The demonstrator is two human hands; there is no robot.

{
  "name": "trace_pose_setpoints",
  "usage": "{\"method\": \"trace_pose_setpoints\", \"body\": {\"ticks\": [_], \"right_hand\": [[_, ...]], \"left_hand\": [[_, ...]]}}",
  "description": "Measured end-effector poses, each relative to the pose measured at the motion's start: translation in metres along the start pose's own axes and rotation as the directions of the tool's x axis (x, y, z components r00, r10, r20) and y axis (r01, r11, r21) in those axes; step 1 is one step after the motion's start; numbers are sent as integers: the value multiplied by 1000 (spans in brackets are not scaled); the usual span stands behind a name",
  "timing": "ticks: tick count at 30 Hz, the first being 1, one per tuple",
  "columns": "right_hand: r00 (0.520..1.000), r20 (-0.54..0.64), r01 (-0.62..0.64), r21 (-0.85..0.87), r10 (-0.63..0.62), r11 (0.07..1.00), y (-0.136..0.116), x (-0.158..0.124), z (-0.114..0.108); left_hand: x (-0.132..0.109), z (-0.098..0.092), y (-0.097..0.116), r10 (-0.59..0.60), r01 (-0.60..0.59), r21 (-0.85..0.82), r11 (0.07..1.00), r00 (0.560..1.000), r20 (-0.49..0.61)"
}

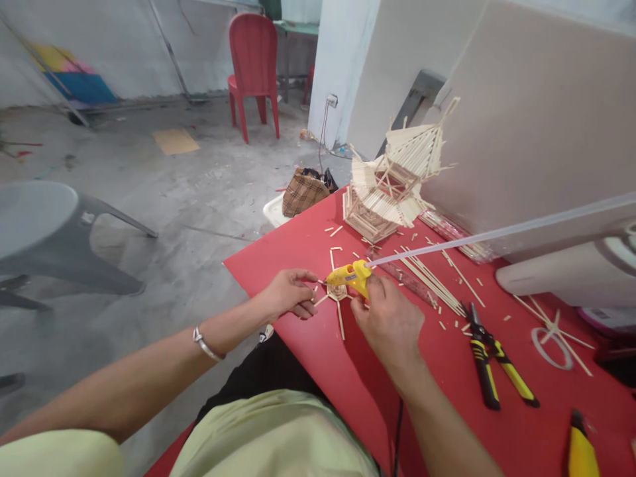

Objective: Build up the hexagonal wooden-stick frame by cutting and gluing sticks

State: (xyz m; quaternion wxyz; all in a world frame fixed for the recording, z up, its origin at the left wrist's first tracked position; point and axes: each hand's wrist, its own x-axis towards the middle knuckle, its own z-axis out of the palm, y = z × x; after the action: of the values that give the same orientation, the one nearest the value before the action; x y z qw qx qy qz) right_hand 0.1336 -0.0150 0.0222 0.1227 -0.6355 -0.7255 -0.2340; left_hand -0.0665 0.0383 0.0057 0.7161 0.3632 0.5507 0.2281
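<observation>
My right hand (392, 321) is wrapped round the handle of a yellow hot glue gun (350, 275). A long translucent glue stick (477, 236) sticks out of its back end. The gun's nozzle points left, over a small spoked wooden-stick piece (341, 321) lying on the red table. Left of this piece, close by the nozzle, my left hand (293, 293) has its fingers curled together. Something small and pale shows at its fingertips, too small to make out. Part of the spoked piece's hub is hidden under the gun.
A tiered wooden-stick model (392, 179) stands at the table's back. Loose sticks (432, 278), yellow-black cutters (489, 358), a tape ring (551, 349) and a yellow-handled tool (582, 450) lie on the right. A grey stool (40, 218) and a red chair (253, 56) stand on the floor.
</observation>
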Motion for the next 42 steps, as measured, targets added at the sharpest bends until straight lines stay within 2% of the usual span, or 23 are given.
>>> {"method": "trace_pose_setpoints", "body": {"ticks": [13,17,23,42], "right_hand": [[1000,-3,-6,-18,6,1000,1,0,-5],[1000,-14,-13,-19,13,1000,2,-2,-12],[999,37,-3,-23,4,1000,6,-13,-22],[999,39,4,0,-4,1000,5,-18,-20]], "left_hand": [[0,0,1,-4,4,1,1000,1000,-4],[0,-1,0,1,-1,4,1000,1000,6],[-1,1,1,5,-5,4,1000,1000,-3],[2,2,0,1,0,11,1000,1000,-9]]}}
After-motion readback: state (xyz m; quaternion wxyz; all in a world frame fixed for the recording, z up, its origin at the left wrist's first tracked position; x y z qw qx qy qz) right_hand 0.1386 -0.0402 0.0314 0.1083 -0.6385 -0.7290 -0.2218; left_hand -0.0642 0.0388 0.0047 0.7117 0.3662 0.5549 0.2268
